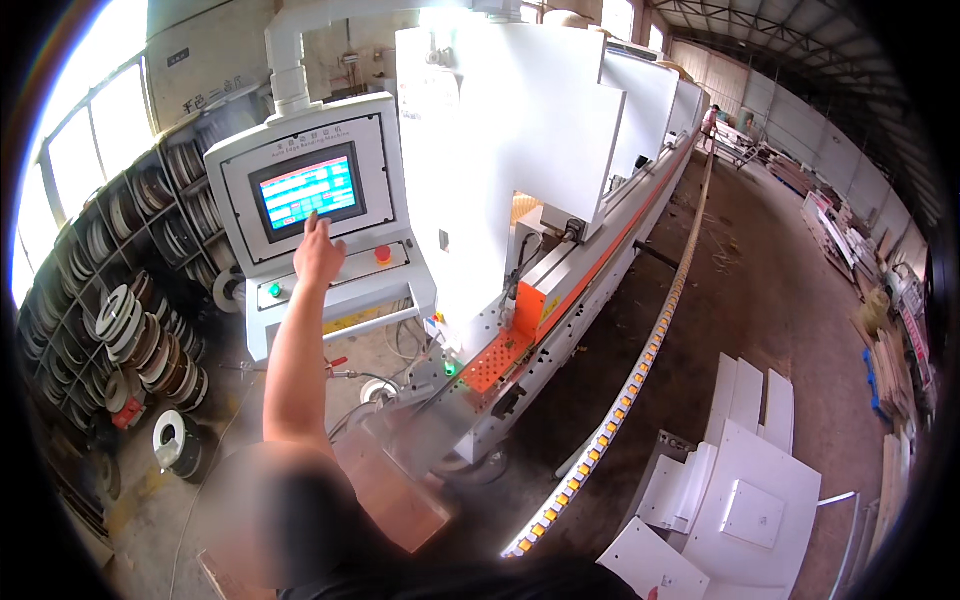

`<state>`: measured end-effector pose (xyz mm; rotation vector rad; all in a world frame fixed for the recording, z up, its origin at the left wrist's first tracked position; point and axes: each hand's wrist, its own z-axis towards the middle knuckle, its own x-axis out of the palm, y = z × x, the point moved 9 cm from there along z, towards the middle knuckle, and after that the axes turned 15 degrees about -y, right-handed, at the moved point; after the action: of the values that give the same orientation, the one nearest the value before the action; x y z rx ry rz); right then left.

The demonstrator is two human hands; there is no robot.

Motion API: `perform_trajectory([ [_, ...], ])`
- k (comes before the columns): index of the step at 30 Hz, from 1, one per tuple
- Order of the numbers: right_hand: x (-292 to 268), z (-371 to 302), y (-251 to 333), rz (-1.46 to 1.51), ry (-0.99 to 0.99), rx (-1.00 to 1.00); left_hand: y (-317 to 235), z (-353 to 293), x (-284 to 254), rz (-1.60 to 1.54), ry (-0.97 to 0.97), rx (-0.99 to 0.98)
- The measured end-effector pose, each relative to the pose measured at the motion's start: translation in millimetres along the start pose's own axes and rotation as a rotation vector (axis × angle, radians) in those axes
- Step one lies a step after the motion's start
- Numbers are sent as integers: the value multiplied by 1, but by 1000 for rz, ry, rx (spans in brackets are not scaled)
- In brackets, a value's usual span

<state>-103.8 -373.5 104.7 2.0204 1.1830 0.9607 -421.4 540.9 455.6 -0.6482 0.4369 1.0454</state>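
Observation:
My left hand (318,255) reaches up to a control panel (228,185) at the left. Its index finger points at the lower part of the lit blue touchscreen (308,190), at or very near the glass. The thumb stands apart on the right, and the hand holds nothing. On the ledge below the screen, a red emergency stop button (383,254) sits to the right of the hand and a green button (275,290) to the left. My right hand cannot be made out; only a tiny reddish spot shows at the bottom edge.
A long white edge banding machine (470,150) stretches away, with an orange guard plate (500,362) at its near end. Beside it runs a rail of yellow rollers (607,428). White panels (750,455) are stacked at lower right. Reels of edging (150,340) fill racks at left. A person (710,120) stands far off.

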Motion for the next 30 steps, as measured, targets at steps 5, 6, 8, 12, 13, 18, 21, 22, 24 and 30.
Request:
perform_trajectory([
  [5, 19, -24, -3, -55, -18, -29, 17, 45, 36, 46, 87, -56],
  [6, 22, -30, -3, -65, -24, -34, 20, 53, 46, 44, 79, -47],
  [8, 28, -36, -4, -80, -26, -40, 30, 66, 59, 42, 60, -30],
  [12, 38, -46, -7, -119, -19, -50, 38, 75, 65, 99, 86, -5],
  [13, 41, -47, -6, -128, -11, -55, 37, 75, 61, 45, 60, -10],
  [18, 66, -45, -12, -175, 87, -50, 15, 23, 49, -209, -48, 82],
  [21, 93, -33, -19, -187, 189, -34, -47, -74, 10, -462, -102, 396],
  [22, 107, -27, -25, -189, 226, -19, -52, -117, 18, -544, 66, 334],
  [24, 129, -13, -43, -191, 275, 34, -87, -206, 2, -630, 354, 380],
  [30, 220, 1, -121, -337, 357, 236, -82, -328, -45, -733, 436, 457],
])
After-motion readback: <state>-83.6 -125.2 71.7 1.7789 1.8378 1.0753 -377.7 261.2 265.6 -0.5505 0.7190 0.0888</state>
